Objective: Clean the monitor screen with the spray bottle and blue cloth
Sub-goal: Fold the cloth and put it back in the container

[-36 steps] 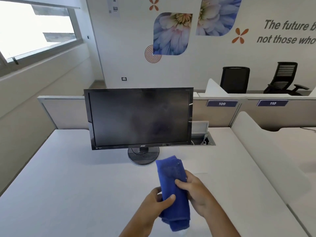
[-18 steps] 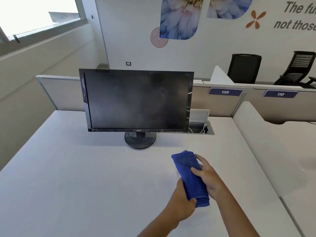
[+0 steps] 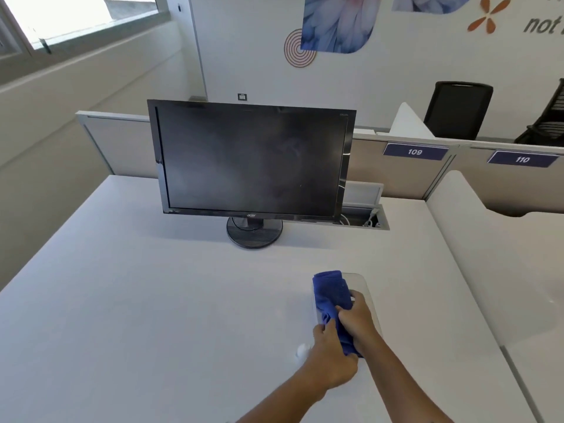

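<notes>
The black monitor (image 3: 253, 161) stands on its round base at the back middle of the white desk (image 3: 137, 315); its dark screen looks hazy with smears. The folded blue cloth (image 3: 331, 296) lies low over the desk's front right, on a faint clear tray-like sheet (image 3: 364, 280). My right hand (image 3: 358, 322) grips the cloth's middle from the right. My left hand (image 3: 332, 357) holds its near end. A small white rounded object (image 3: 302, 351) peeks out left of my left hand; I cannot tell if it is the spray bottle.
A cable hatch (image 3: 364, 219) is open in the desk behind the monitor's right side. Low partition panels (image 3: 396, 175) labelled 109 and 110 close the back, and a white divider (image 3: 476, 245) runs along the right. Black office chairs (image 3: 457, 109) stand beyond.
Both hands carried the blue cloth from mid-air in front of me down and to the right, onto the desk. The view has tilted downward and closer to the monitor.
</notes>
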Demonstrator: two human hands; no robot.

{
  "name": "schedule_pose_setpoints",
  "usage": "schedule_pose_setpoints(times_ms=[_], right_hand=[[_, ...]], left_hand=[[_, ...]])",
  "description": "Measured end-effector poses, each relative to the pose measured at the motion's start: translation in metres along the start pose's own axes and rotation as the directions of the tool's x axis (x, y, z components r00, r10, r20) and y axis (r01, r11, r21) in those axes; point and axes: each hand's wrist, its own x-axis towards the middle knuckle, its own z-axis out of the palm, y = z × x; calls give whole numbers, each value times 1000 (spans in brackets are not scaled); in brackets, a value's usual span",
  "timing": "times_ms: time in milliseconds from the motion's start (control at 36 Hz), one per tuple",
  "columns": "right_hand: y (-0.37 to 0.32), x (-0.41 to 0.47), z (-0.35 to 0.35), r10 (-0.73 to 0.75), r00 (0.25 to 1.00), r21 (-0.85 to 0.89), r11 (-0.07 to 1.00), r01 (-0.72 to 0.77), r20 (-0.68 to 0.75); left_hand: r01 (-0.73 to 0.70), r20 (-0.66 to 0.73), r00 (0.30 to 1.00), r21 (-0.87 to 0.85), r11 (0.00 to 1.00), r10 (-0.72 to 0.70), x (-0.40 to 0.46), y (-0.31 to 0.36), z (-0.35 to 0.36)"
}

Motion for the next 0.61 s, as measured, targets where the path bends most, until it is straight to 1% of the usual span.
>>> schedule_pose_setpoints(times_ms=[194,306,389,500,611], right_hand=[[5,3,14,10,999,-83,996,-14,-51],[5,-1,20,-22,993,-177,984,1,-116],[7,-1,22,-64,986,-285,958,18,-154],[5,-2,21,-74,979,-382,924,-3,-188],[0,-10,21,-106,963,-437,899,-14,-248]], left_hand=[[19,35,999,97,995,-22,2,-9,13],[35,54,998,150,988,-43,-1,-11,12],[24,73,997,189,982,-39,-6,-12,9],[-27,81,997,251,968,7,-18,-8,0],[-138,53,990,260,956,128,-29,-3,-17]])
